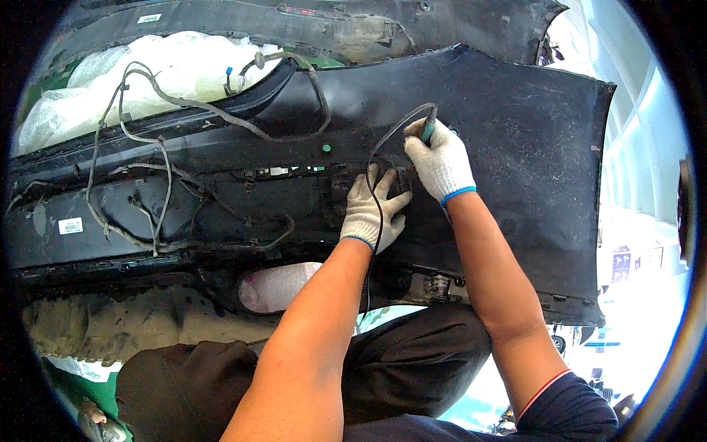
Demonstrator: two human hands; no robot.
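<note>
A large black car bumper [515, 147] lies across in front of me, its inner side facing up. My right hand [445, 158], in a white knitted glove with a blue cuff, is closed around a green-handled, pen-shaped corded tool [428, 128]. The tool's working end is hidden by the hand. From its top a thin black cable [377, 193] loops down across my left hand towards my lap. My left hand [372, 205], gloved likewise, rests with fingers spread on a dark part of the bumper, just left of the right hand.
A grey wiring harness [166, 96] loops over the bumper's left half, near a white label [71, 226]. Bubble wrap [177, 62] lies behind, beside another dark bumper panel [243, 26]. A small green round piece [326, 148] sits on the bumper. My dark-trousered leg [420, 353] is below its near edge.
</note>
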